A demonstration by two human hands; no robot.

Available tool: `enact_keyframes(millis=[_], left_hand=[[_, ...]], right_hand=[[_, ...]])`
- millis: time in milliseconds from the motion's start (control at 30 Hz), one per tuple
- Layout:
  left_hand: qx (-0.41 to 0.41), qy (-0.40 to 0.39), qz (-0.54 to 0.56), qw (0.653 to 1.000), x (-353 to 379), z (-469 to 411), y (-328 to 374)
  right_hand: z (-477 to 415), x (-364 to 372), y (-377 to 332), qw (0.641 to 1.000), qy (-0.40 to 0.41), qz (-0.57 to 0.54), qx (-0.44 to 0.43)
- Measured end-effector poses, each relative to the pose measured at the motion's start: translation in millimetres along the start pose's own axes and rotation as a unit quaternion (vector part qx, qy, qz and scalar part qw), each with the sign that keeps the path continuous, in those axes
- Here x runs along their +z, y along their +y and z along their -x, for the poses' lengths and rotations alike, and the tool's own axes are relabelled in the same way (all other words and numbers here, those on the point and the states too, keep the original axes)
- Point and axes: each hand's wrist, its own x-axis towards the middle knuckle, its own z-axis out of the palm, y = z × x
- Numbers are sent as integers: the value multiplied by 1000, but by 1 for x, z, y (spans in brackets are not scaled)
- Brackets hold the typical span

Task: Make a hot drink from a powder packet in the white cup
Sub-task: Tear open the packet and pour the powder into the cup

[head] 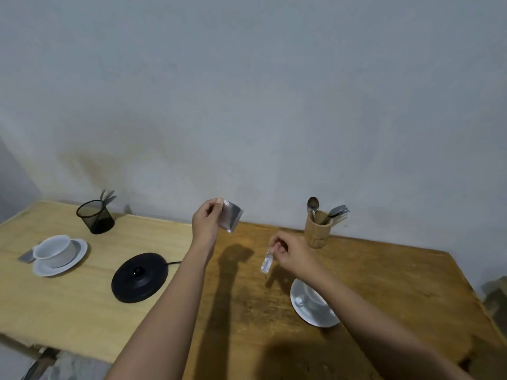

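My left hand [206, 221] is raised above the table and pinches a silvery powder packet [231, 218] by its upper left edge. My right hand [290, 256] is lower and to the right, holding a narrow torn-off strip [267, 264] that hangs from its fingers. Below my right forearm a white cup [312, 296] stands on a white saucer [321, 316]; the arm hides part of the cup. A second white cup [55, 249] on a saucer [61, 266] stands at the far left, with a grey packet [27, 256] lying beside it.
A black kettle base [140, 277] with its cord lies left of centre. A black mesh holder [96, 216] with cutlery stands at the back left. A wooden holder [318, 229] with spoons and forks stands at the back right. A grey wall rises behind the table.
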Motion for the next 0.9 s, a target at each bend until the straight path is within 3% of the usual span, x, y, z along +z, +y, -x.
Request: enact_keyframes(millis=[133,367,667,733,800,900], left_hand=[[-20,7,-20,1000,-20,8,-33],[-71,20,-11,997,-55,16,-76],[-75,-27,-35,996,-45,19,-78],[-75,-46,-44,995,-33,18,-77],[-67,-67,-54,994,-17,18,-75],[-61,-91,-48,993,15,21,-72]], right_hand=[[15,62,40,988,-54,-23,141],[21,123,72,964,-139,25,223],[23,127,85,958,-166,86,218],[21,118,77,972,-124,51,193],[20,102,64,982,-69,-53,169],[18,68,43,963,-35,-222,151]])
